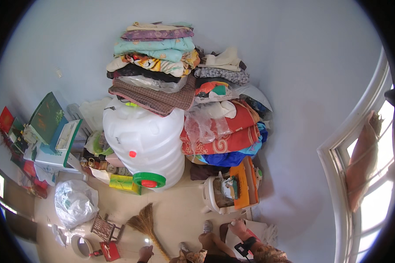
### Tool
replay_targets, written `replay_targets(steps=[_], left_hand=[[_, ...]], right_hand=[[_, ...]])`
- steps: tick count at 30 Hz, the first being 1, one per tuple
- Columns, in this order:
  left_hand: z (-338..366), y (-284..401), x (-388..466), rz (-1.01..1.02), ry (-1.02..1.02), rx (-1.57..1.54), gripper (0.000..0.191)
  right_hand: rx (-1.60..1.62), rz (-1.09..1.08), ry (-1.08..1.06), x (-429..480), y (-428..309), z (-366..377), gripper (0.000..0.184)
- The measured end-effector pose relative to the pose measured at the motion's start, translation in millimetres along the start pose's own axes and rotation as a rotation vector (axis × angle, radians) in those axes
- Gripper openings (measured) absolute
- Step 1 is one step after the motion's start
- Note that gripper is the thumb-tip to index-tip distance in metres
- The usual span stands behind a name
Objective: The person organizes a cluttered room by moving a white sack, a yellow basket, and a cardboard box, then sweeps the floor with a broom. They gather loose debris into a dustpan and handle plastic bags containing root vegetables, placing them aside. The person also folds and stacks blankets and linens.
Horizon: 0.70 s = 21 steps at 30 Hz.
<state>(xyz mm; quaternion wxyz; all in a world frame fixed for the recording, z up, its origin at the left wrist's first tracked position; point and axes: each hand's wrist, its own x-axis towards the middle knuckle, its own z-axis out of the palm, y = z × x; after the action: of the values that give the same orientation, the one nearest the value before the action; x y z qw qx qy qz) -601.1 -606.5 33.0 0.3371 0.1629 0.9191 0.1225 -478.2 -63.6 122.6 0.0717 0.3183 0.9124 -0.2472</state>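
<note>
Low at the centre, my left hand [146,252] hangs with its fingers curled; whether it holds anything is too small to tell. A straw broom [148,223] lies on the floor just right of it, bristles pointing up the picture. My right hand [237,227], with a dark strap and device at the wrist, is over a white and dark item [250,231] at the lower right. Something small and whitish shows at its fingers, but a grip is not clear. My feet [208,227] are between the hands.
A large white plastic barrel [144,131] stands ahead, topped by folded blankets [154,46]. To its right are red bedding [220,141] and a tub [210,197]. A small woven stool [103,227], a bucket [81,246] and a filled plastic bag [75,202] stand at left.
</note>
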Motion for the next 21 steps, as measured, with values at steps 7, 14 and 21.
replay_targets(steps=[7,14,21], left_hand=[[30,-16,-33,-0.271,0.197,-0.8,0.035],[-4,27,9,-0.207,0.263,-0.814,0.025],[-65,105,86,0.095,0.224,-0.834,0.026]], right_hand=[[0.031,-0.137,0.088,-45,-18,20,0.029],[-0.135,-0.147,0.002,-15,-15,6,0.028],[0.243,0.083,0.029,36,-28,-12,0.03]])
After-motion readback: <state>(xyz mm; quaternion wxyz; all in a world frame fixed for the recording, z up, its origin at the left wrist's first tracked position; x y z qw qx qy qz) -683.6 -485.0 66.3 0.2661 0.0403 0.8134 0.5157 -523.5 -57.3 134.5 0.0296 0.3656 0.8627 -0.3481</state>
